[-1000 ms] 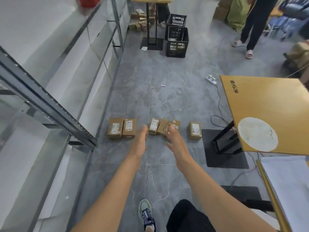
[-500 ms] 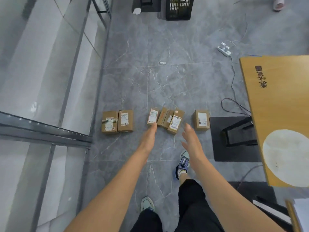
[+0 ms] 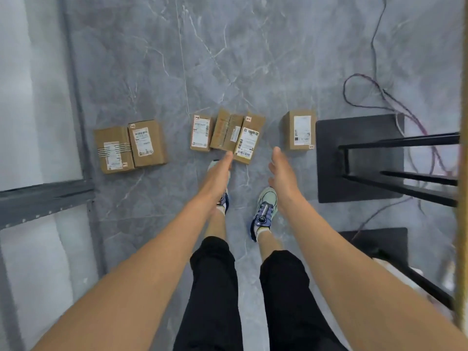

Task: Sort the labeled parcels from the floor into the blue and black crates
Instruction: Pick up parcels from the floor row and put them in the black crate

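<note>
Six brown cardboard parcels (image 3: pixel 247 140) with white labels lying in a row on grey marbled floor (image 3: pixel 228 59), left hand (image 3: pixel 217 171) stretched out at the middle cluster's near edge, right hand (image 3: pixel 281 171) just beside, both grips apart with fingers straight, holding nothing

Grey marble floor (image 3: pixel 253 59), black table base (image 3: pixel 359 158)

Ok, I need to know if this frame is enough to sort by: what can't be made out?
Crates: outside the head view's edges.
Labels: print too small and blurred to read.
Left shoe: mostly behind the left hand.
Left fingertips: over the edge of a parcel; contact cannot be told.
</note>
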The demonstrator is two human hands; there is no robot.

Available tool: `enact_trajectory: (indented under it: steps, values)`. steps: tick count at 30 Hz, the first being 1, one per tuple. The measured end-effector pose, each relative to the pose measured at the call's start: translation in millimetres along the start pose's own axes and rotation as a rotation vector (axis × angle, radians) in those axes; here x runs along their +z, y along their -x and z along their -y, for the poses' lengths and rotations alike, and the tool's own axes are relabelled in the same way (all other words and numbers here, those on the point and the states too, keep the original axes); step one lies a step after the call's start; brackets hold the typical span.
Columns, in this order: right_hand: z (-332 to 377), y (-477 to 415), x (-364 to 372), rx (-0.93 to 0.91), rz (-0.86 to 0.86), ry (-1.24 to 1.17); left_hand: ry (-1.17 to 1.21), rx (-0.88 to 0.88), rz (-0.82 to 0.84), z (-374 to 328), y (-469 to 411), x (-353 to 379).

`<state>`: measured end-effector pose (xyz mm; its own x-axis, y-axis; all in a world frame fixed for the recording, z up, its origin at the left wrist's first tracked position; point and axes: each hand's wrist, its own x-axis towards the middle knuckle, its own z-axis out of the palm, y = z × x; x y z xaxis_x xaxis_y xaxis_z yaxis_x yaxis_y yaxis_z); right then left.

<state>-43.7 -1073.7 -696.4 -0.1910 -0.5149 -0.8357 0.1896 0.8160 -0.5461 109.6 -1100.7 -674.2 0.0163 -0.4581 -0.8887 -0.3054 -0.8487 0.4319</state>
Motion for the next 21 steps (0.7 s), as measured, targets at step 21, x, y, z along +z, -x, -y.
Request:
enact_trajectory:
  steps: [21]
  values:
    - [-111.7,-330.1,53.8,0.325,-0.081,-0.132,-0.032,-0.118,0.149,56.4,-392.6,65.0]
